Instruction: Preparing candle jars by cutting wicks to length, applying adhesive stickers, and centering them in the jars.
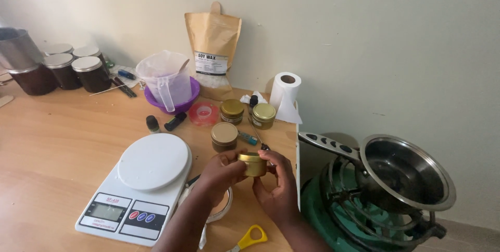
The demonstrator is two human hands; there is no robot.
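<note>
Head view shows both hands meeting over the front right part of the wooden surface (pixel 57 142), near its right edge. The left hand (pixel 219 171) has its grip closed around the side of a small gold tin (pixel 253 163), while the right hand (pixel 278 187) pinches the tin from the other side, fingers curled on its wall and lid. Just beyond stand three more gold tins (pixel 224 136), a roll of clear tape (pixel 203 113) and a paper roll (pixel 285 93); a white kitchen scale (pixel 140 184) sits to the left, yellow scissors (pixel 249 237) at the front edge. Off the right edge, a steel pan (pixel 406 171) rests on a green burner (pixel 338 215). A slip of the smooth tin, held so close to that edge, could likely send it onto the burner.
</note>
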